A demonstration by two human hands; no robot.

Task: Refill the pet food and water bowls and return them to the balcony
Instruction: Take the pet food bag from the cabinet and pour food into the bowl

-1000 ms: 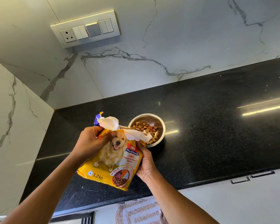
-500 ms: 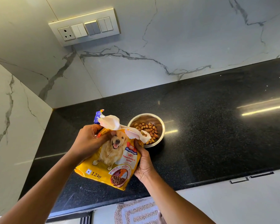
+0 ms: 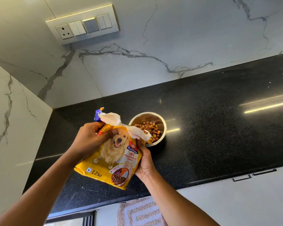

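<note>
While the left hand (image 3: 90,139) grips the yellow dog-food bag (image 3: 111,157) near its torn top, the right hand (image 3: 145,162) clasps its side beside the kibble-filled steel bowl (image 3: 148,128).

Grey-veined white marble wall (image 3: 186,38) filled the upper frame, a switch panel (image 3: 82,24) at upper left. A glossy black countertop (image 3: 219,119) crossed the middle, streaked with reflected light. White cabinet fronts (image 3: 235,203) and a patterned rug (image 3: 140,212) lay below.

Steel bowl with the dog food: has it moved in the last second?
No. The steel bowl keeps the same place against the black counter's back-left corner; only the camera view drifted slightly.
</note>
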